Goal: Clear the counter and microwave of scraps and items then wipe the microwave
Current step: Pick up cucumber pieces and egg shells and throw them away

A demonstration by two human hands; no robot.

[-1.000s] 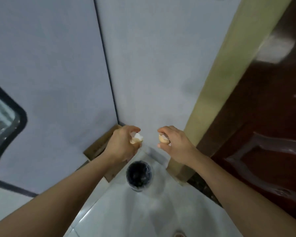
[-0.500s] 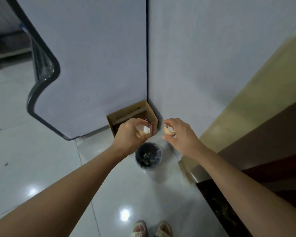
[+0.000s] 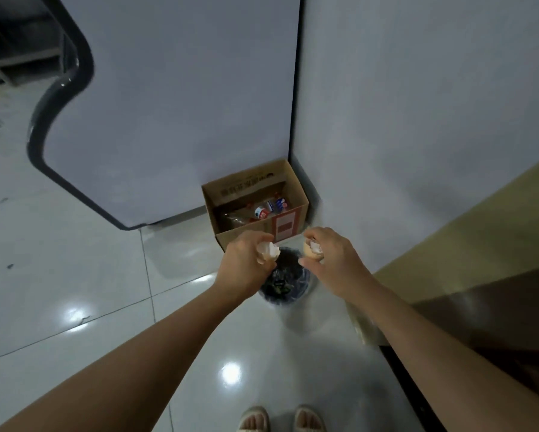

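A pale tiled floor (image 3: 75,275) fills the lower view, with a large grey appliance (image 3: 168,104) standing on it. One open cardboard box (image 3: 288,227) sits against the wall corner, a few bottles (image 3: 262,212) lying inside. Just in front of it stands one small round bin (image 3: 285,283) with a dark liner. Two hands hover above the bin, apart from each other. The left hand (image 3: 246,263) grips one eggshell piece (image 3: 268,251), tan outside and white within, its edge jagged. The right hand (image 3: 332,257) pinches a second eggshell half (image 3: 312,251), the same tan and white.
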